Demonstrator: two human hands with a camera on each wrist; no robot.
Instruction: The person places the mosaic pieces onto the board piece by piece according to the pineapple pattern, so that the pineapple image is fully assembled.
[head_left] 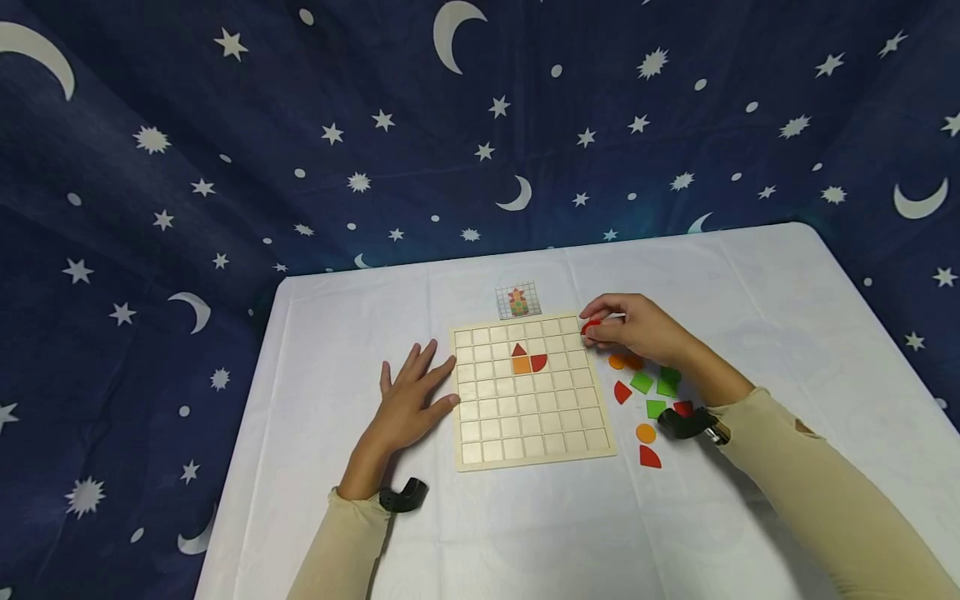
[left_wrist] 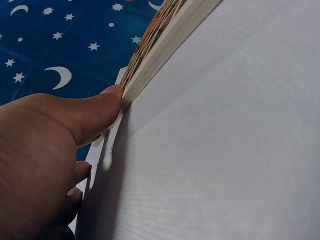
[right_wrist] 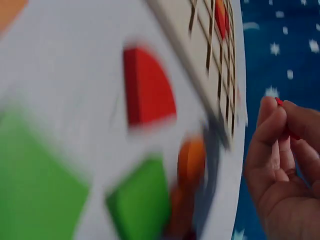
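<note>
A draped, staged corner is seen; whether it is set in a home, lab or studio cannot be told. The top of the frame is filled by a dark blue cloth [head_left: 420, 167] printed with moons [head_left: 442, 37] and stars [head_left: 230, 44]; the lower middle is taken up by a white-covered table [head_left: 495, 533]. Black devices [head_left: 403, 496] are worn at both wrists.

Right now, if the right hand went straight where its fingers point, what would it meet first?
Most likely the board, at its right edge near the far corner. The right hand looks raised, though, so it might pass above.
</note>
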